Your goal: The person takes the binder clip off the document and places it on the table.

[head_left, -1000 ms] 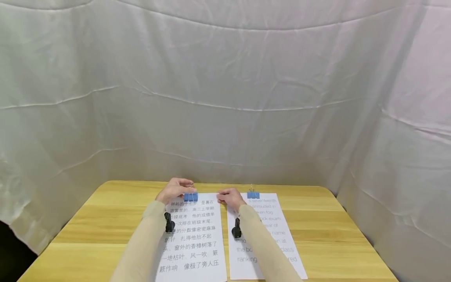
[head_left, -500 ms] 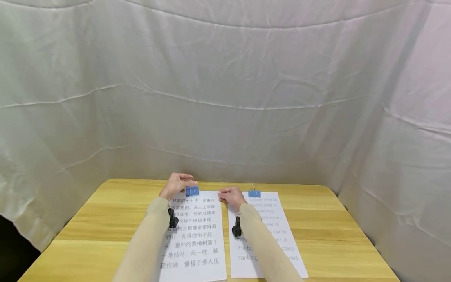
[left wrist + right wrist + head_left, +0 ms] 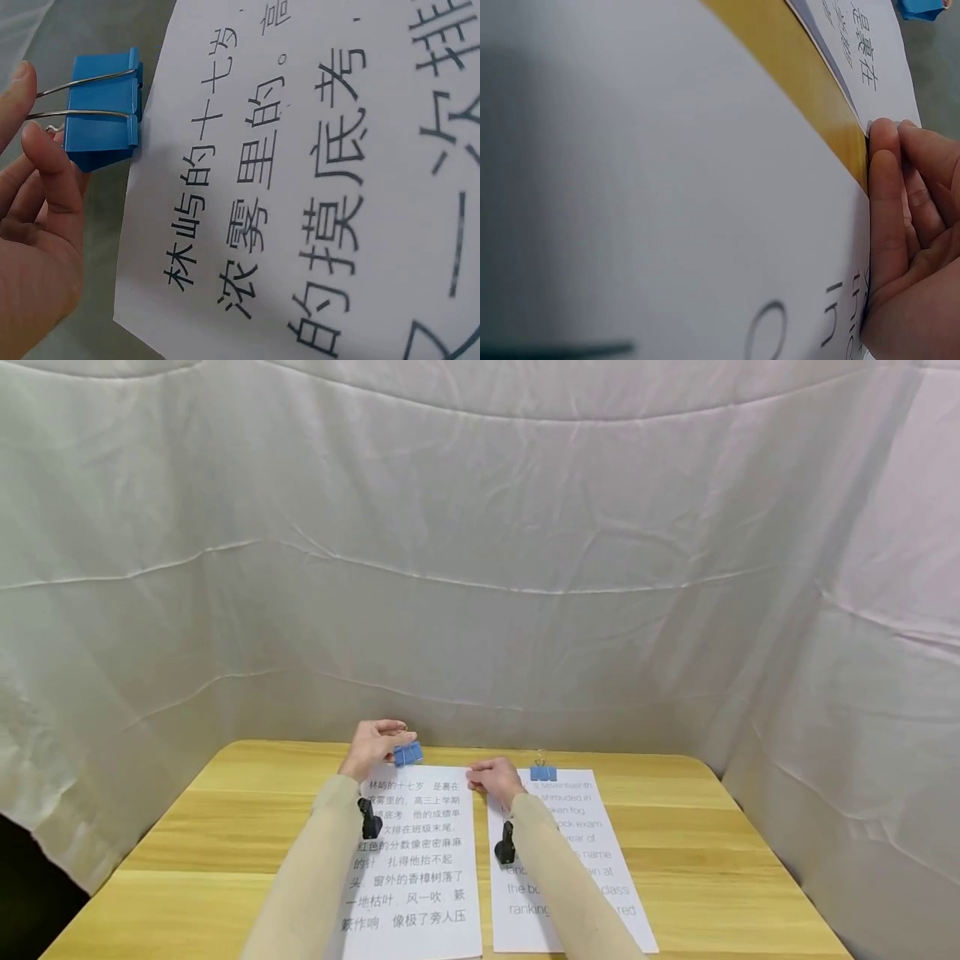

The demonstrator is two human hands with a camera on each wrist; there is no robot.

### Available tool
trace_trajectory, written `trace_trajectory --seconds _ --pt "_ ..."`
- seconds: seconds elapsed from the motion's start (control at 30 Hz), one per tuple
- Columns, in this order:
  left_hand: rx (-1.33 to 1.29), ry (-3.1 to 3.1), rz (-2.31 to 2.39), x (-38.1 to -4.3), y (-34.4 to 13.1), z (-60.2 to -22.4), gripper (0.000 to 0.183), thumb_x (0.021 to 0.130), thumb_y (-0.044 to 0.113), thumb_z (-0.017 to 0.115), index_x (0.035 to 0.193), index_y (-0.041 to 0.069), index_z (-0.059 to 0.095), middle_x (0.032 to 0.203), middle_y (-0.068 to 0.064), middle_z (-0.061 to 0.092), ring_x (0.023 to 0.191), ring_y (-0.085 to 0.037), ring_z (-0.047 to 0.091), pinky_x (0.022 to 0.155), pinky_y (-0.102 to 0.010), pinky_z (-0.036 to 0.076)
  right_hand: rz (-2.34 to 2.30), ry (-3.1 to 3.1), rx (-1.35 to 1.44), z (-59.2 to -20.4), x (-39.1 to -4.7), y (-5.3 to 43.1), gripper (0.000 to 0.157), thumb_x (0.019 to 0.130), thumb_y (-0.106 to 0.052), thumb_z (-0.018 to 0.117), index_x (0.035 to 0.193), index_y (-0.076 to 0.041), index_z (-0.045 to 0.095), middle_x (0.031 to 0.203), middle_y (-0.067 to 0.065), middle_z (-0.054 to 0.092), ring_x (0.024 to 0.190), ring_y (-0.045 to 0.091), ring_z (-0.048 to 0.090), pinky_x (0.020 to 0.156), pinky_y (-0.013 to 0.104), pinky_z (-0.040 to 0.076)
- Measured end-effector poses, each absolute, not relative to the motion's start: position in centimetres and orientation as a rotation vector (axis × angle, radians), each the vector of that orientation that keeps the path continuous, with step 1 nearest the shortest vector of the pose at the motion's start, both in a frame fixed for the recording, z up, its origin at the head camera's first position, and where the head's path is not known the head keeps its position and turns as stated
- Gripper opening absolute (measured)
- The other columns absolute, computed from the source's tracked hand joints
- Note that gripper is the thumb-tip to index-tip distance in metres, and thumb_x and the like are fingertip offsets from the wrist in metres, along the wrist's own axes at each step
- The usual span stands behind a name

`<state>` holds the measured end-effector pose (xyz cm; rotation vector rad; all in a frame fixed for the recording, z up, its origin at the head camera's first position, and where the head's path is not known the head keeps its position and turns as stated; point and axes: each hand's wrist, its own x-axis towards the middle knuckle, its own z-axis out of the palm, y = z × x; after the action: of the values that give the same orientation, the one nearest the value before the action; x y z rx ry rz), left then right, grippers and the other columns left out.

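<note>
My left hand (image 3: 371, 750) pinches the wire handles of a blue binder clip (image 3: 101, 105) between thumb and fingers. The clip is at the top edge of the left paper stack (image 3: 420, 893), printed with Chinese text; in the head view it looks just beyond that edge. At the stack's upper right corner, my right hand (image 3: 495, 777) pinches the paper between thumb and index finger, as the right wrist view shows. The right forearm crosses over the other paper stack (image 3: 517, 935), with English text, and hides part of it.
A second blue binder clip (image 3: 543, 773) grips the top of the English stack. Both stacks lie on a wooden table (image 3: 675, 860), a narrow gap between them. A pale cloth curtain (image 3: 480, 610) hangs behind the table and along its sides.
The left hand has moved slightly up and away with its binder clip, from over the paper's top edge to just beyond it. The right hand has stayed at the corner.
</note>
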<state>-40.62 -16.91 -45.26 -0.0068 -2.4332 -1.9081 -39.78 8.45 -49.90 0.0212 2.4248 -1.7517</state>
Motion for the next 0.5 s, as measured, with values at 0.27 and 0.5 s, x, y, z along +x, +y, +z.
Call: trace_trajectory --seconds 0.27,0.5 --pt "0.014 -2.407 -1.942 -39.8 -16.8 -43.8 0.056 0.086 0.023 0.077 0.131 -0.002 0.059 0.129 -0.022 0.063 0.081 -0.019 0.062 0.062 -0.026 0.051 -1.75 2.439 0.001 -50.1 -39.9 8.8 0.026 0.09 -0.01 0.07 0.112 0.003 0.071 0.09 0.01 0.074 0.072 0.01 0.068 0.068 0.022 0.056" --pt "0.06 -2.343 -2.03 -40.3 -17.0 -44.5 0.059 0.084 0.027 0.079 0.133 0.002 0.058 0.125 -0.018 0.065 0.08 -0.012 0.062 0.065 -0.022 0.051 -1.75 2.452 0.008 -50.3 -40.0 9.1 0.026 0.09 -0.011 0.07 0.113 0.002 0.071 0.091 0.009 0.074 0.073 0.009 0.068 0.069 0.022 0.056"
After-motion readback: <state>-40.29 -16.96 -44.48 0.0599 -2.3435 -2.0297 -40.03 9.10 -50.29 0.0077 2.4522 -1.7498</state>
